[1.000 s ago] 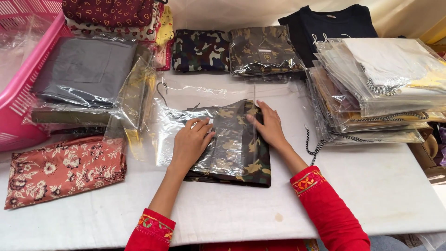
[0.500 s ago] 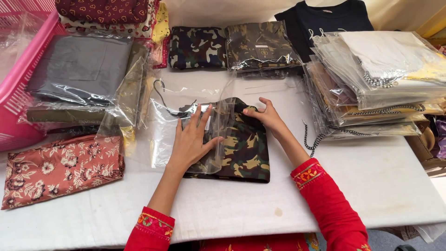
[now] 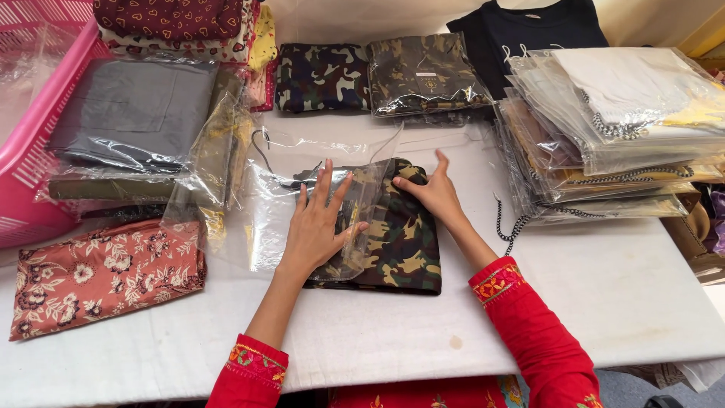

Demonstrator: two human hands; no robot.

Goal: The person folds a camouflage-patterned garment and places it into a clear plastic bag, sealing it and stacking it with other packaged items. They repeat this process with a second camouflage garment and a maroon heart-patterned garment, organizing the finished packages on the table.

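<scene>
- Left hand (image 3: 317,227) lies flat, fingers spread, grip open, on the clear bag (image 3: 310,204).
- Right hand (image 3: 430,193) presses open-palmed on the camouflage cloth (image 3: 400,242).
- The cloth lies mid-tabletop (image 3: 604,302), its left part inside the bag.

pink basket (image 3: 30,151), floral cloth (image 3: 106,276), bagged garments (image 3: 619,128)

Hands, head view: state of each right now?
Left hand: open, fingers spread, flat on the clear plastic bag over the folded camouflage garment.
Right hand: open, palm down on the camouflage garment, holding nothing.
</scene>
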